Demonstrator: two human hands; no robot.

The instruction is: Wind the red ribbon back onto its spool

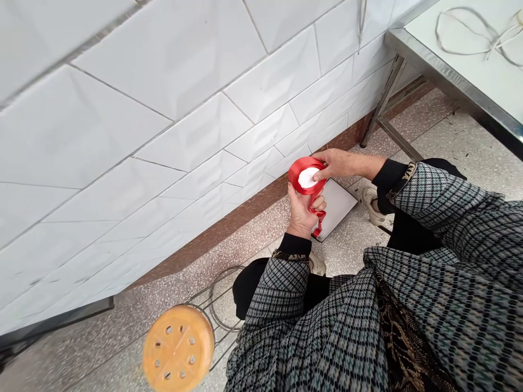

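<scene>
A roll of glossy red ribbon [301, 165] with a white core is held up in front of me. My right hand [335, 164] grips its upper right side, thumb lying over the core. From below, my left hand [304, 212] supports the roll, its thumb along the left edge and its other fingers curled in. A loose red ribbon tail runs down past those curled fingers and dangles. Under my hands, a flat white panel [337, 209] with a dark edge lies on the floor between my shoes.
White tiled wall [196, 130] rises at the left above a brown skirting. An orange round stool [178, 348] with thin metal legs stands at lower left. A metal-framed table [469, 71] at upper right bears a coiled white cable [466, 53]. Speckled floor [253, 226] lies below.
</scene>
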